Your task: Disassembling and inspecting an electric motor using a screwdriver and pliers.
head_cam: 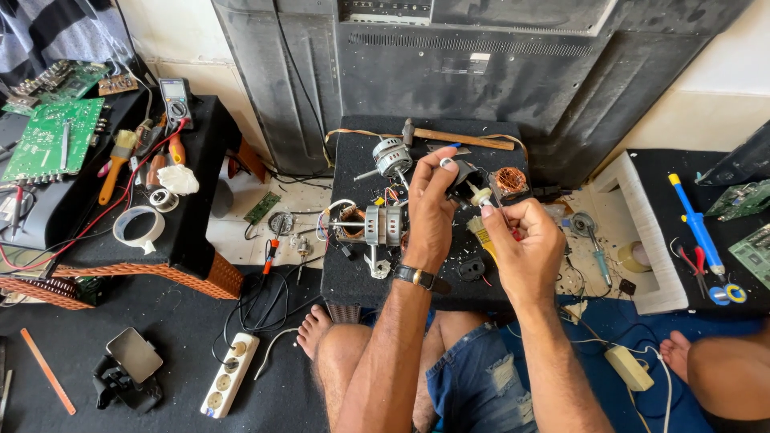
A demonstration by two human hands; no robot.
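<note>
**Two hands on one small black part**

Both hands are up over the little black table [345, 277]. The left hand [429, 210] is closed around a small black part [464, 178] with a cream knob sticking out. The right hand [520, 240] is pinched narrow on a thin tool, too small to make out, with its tip touching that knob. Just left of the left hand lies a motor housing [378, 225], another motor [392, 157] sits beyond it, and a hammer [457, 138] lies further back.

A black part [468, 178] with a cream tip is seen. Beside it, copper windings [508, 180] are shown. The worktop [353, 273] beneath is covered in black.
</note>
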